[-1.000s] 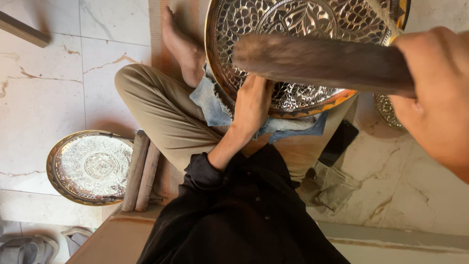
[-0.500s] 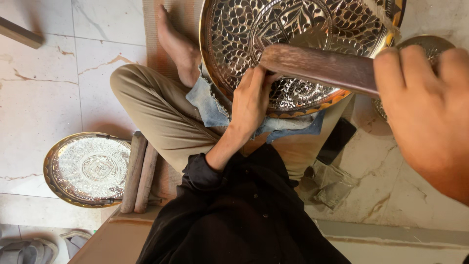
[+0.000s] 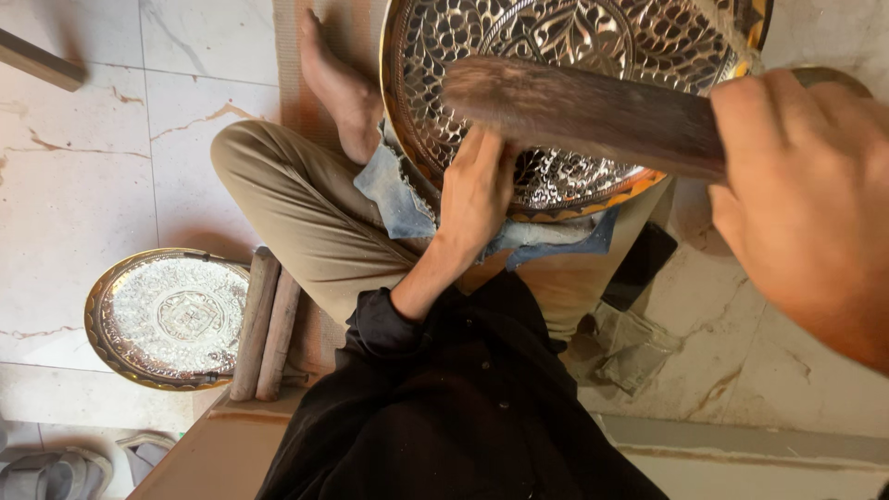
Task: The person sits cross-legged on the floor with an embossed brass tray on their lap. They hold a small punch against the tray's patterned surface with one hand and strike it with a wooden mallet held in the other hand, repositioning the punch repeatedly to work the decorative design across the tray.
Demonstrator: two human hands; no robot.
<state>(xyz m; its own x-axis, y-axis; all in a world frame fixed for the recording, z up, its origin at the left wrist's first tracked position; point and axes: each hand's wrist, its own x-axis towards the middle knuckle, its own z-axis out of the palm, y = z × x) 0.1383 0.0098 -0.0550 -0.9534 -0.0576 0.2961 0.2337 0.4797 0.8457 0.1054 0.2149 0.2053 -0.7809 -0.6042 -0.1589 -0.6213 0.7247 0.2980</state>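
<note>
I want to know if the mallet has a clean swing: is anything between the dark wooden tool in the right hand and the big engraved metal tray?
Nothing visible does. The dark wooden tool, gripped by the right hand, lies directly over the large engraved silver tray. The left hand rests on the tray's near rim, just below the tool, not under it.

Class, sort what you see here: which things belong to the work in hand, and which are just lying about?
In use:
- large engraved metal tray on the lap
- left hand resting on its rim
- right hand gripping the dark wooden tool
- blue cloth under the tray

Lying about:
- small engraved tray on the floor
- two wooden sticks
- sandals
</note>
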